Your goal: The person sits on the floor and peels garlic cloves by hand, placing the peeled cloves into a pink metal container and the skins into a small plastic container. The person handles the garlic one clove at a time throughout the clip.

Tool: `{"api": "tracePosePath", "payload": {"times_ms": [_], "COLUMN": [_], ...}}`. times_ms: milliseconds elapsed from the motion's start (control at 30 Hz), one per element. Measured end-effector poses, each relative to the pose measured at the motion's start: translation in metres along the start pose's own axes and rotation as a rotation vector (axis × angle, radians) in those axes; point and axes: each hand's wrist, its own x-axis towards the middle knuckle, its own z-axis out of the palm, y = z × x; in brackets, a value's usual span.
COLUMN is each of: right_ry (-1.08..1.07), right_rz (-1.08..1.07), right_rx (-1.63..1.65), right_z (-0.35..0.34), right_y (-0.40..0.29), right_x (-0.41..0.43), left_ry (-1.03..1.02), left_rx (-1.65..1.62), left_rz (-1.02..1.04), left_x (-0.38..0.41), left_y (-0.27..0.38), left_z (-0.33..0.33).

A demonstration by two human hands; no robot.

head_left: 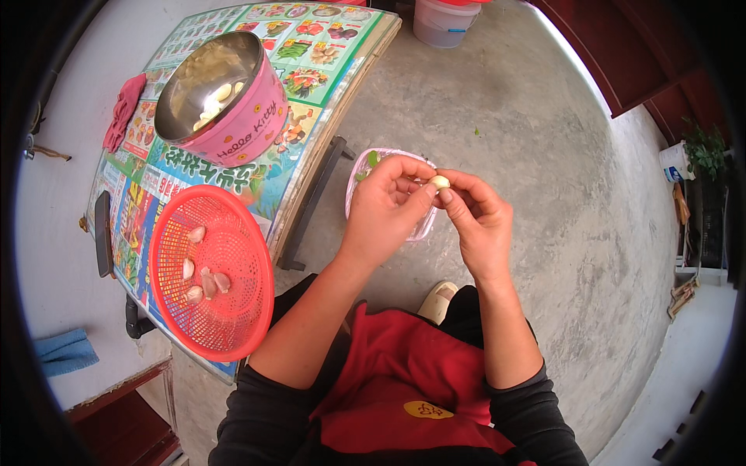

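Between the fingertips of my left hand and my right hand is a pale, smooth garlic clove. Both hands pinch it above a pink plastic basket, which is partly hidden by my left hand and holds some green leaves. On the table to my left sits a red plastic colander with several garlic cloves in their skins. Behind it, a pink metal pot with a steel inside contains several peeled cloves.
Printed sheets cover the table. A dark phone-like object and a pink cloth lie along its wall side. A white bucket stands on the concrete floor beyond. A blue cloth is at the lower left.
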Motion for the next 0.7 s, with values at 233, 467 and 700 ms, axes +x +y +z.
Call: {"api": "tracePosePath", "payload": {"times_ms": [233,467,700], "right_ry": [0.026,-0.011,0.066], "right_rz": [-0.199,-0.087,-0.098], "right_rx": [-0.323,-0.181,-0.105], "right_z": [0.001,0.0,0.0], "right_y": [0.002,0.0,0.005], "right_x": [-0.001,-0.003,-0.001], "left_ry": [-0.029,-0.042,0.054], "left_rx": [-0.039,-0.112,-0.104], "left_rz": [-0.008,-0.03,-0.011], "left_x": [0.0,0.0,-0.002], "left_y": [-0.003,-0.001,0.005], "left_z": [-0.002,-0.004,0.006]}}
